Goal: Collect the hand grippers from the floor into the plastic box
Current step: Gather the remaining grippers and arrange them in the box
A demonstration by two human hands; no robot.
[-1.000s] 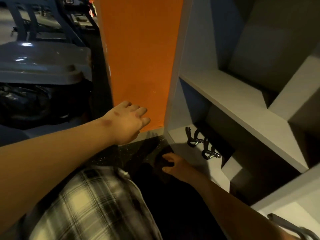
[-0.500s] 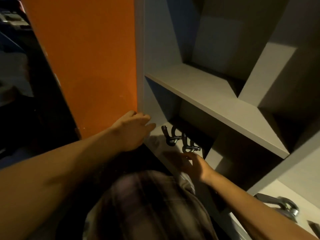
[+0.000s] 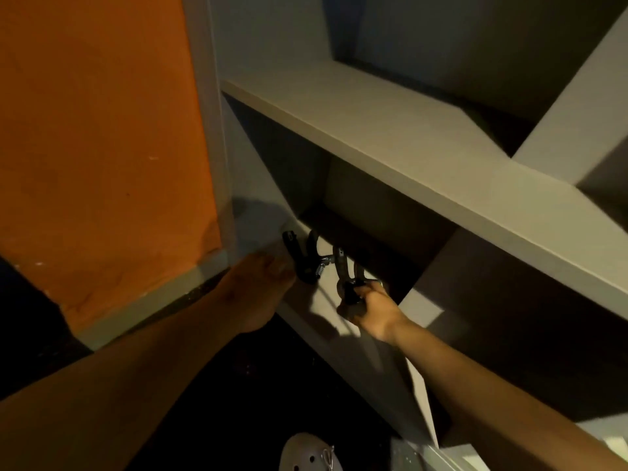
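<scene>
- Your right hand (image 3: pixel 372 309) is clenched round the near end of the second gripper (image 3: pixel 341 270), with the fingers wrapped over its dark joined end.
- From that hand the second gripper runs straight away from you into the bottom bay of the shelf (image 3: pixel 390 144). Its long axis goes from your knuckles toward the dark back of the bay, with the far end leaning a little to the left.
- Its two black handles spread apart as they leave your fingers, so the open end of the V points away from you.
- The first gripper (image 3: pixel 300 263) lies just left of your right hand and just beyond the fingertips of your left hand (image 3: pixel 258 294), on the bay's pale base (image 3: pixel 323 300).
- It points the same way: the handles fan out toward the back and the narrow end lies nearest your left fingertips. Its metal spring (image 3: pixel 320 268) shows on the side facing the second gripper.
- The two grippers lie side by side, close together. In this dim light you cannot tell whether they touch.
- Your left hand rests back-up on the front lip of the base with its fingers bent. Their tips reach the first gripper's near end, but you cannot tell whether they hold it.
- Left of your left forearm stands an orange wall (image 3: pixel 102 130).
- Below both arms is dark floor (image 3: pixel 255 385), and a white shoe (image 3: pixel 306 453) shows at the bottom edge.
</scene>
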